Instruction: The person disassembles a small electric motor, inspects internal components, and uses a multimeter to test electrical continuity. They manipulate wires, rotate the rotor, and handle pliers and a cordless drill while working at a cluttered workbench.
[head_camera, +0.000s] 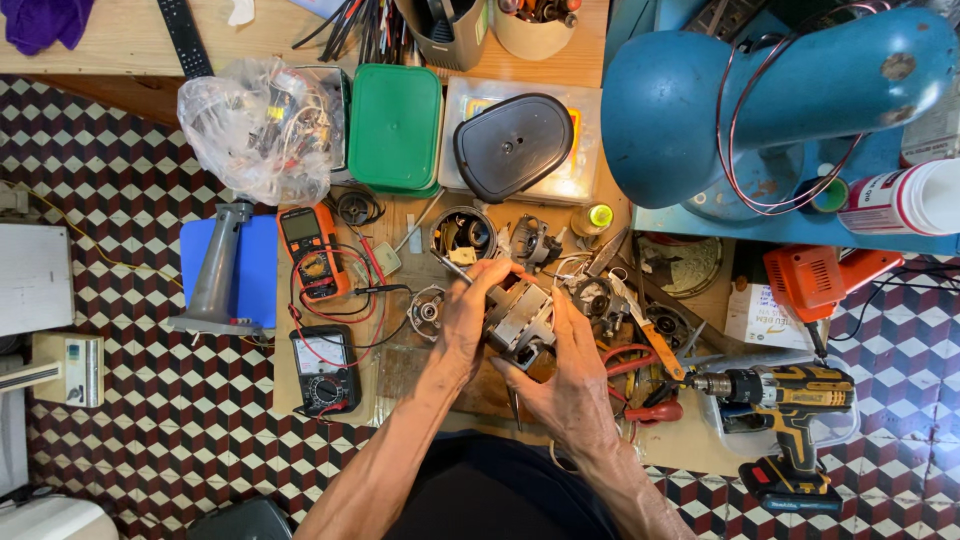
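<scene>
Motor core (520, 320), gripped by both the left hand (462, 318) and right hand (565, 375) above the workboard's (400, 375) near edge, could slip onto the cluttered loose parts (590, 295) below if either grasp loosens.

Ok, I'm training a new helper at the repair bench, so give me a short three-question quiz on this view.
1. True or false: both hands are on the grey metal motor block.
2. Which tool lies nearest the right hand? A) yellow cordless drill B) orange multimeter C) green lidded box
3. What colour is the multimeter lying below the orange one?

Key: 1 true; 2 A; 3 black, with red leads beside it.
</scene>
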